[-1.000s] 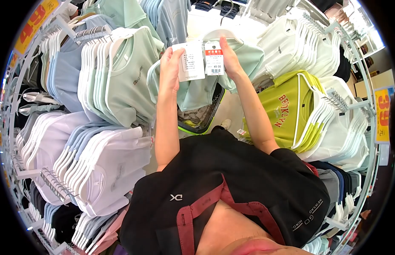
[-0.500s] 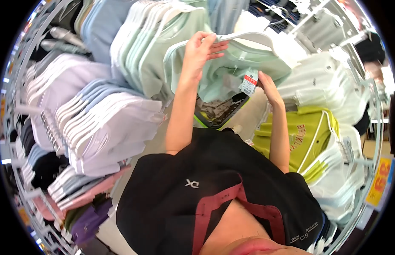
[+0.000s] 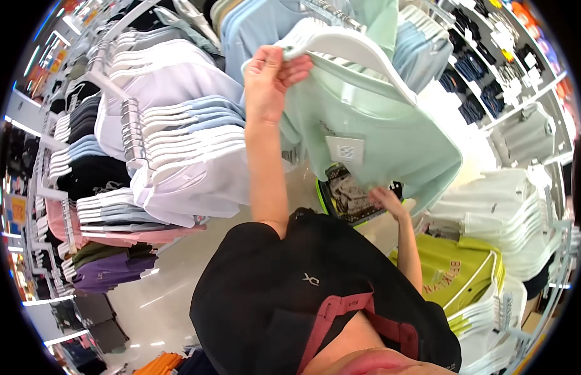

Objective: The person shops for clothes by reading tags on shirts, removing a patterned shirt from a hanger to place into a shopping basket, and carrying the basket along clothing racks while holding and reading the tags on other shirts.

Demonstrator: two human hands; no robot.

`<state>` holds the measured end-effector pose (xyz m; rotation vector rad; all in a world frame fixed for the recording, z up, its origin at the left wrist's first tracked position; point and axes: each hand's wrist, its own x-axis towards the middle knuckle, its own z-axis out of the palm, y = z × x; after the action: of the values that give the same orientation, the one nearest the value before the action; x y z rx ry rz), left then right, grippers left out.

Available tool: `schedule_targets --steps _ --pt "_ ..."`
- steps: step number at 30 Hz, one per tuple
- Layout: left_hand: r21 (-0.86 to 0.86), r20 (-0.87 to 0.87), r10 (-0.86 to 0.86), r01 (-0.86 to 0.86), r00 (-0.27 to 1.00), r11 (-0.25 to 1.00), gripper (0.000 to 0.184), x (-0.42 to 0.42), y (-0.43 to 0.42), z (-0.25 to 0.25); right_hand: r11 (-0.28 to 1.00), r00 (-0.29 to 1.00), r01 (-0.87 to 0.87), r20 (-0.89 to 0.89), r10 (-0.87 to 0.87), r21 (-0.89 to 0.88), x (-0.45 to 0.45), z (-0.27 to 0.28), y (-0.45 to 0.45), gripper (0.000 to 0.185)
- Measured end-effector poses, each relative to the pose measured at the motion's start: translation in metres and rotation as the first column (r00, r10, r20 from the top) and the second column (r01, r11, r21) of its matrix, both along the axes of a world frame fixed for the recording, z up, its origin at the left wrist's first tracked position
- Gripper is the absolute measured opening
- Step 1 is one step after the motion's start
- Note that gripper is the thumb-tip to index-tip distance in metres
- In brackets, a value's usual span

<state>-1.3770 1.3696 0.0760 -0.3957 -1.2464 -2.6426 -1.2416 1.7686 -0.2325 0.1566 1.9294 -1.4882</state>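
A pale green T-shirt (image 3: pixel 384 134) hangs on a white hanger (image 3: pixel 359 47) in front of me, tilted down toward the right. My left hand (image 3: pixel 272 81) is closed around the hanger's left end together with the shirt's shoulder. A white label card (image 3: pixel 345 150) shows against the shirt. Low by the shirt's hem is my right hand (image 3: pixel 387 200), slightly blurred, its fingers loosely curled. Whether those fingers touch the hem is unclear. Behind and below them stands a black basket (image 3: pixel 322 199) with a bright green edge and dark patterned cloth inside.
Racks of lilac shirts (image 3: pixel 190 165) and blue shirts (image 3: pixel 259 28) stand left and ahead. To the right hang white shirts (image 3: pixel 490 203) and a lime green shirt (image 3: pixel 456 269). Shelves of folded dark clothes (image 3: pixel 472 94) are at far right. Pale floor (image 3: pixel 159 306) shows at lower left.
The T-shirt has swung more upright and spread out, showing its front. My right hand has left the price tag and dropped toward the hem. The view has turned, shifting the racks.
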Motion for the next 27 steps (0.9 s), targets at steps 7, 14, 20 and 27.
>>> schedule_targets --steps 7,14,20,27 --pt "0.179 -0.111 0.218 -0.196 0.970 0.964 0.024 -0.055 -0.129 0.038 0.990 0.968 0.099 0.221 -0.119 0.097 0.056 -0.098 -0.010 0.033" --pt "0.259 0.026 0.071 -0.075 0.997 0.963 0.022 -0.171 -0.240 0.018 0.803 0.939 -0.273 0.327 0.104 0.530 0.143 -0.190 0.061 0.038" --pt "0.346 0.119 -0.093 0.046 0.989 0.937 0.018 -0.252 -0.280 -0.003 0.849 0.950 -0.037 0.283 -0.135 0.527 0.167 -0.140 0.073 0.033" --pt "0.407 0.167 -0.218 0.134 0.962 0.904 0.023 -0.332 -0.308 -0.016 0.875 0.915 0.137 0.279 -0.291 0.464 0.166 -0.140 0.063 0.026"
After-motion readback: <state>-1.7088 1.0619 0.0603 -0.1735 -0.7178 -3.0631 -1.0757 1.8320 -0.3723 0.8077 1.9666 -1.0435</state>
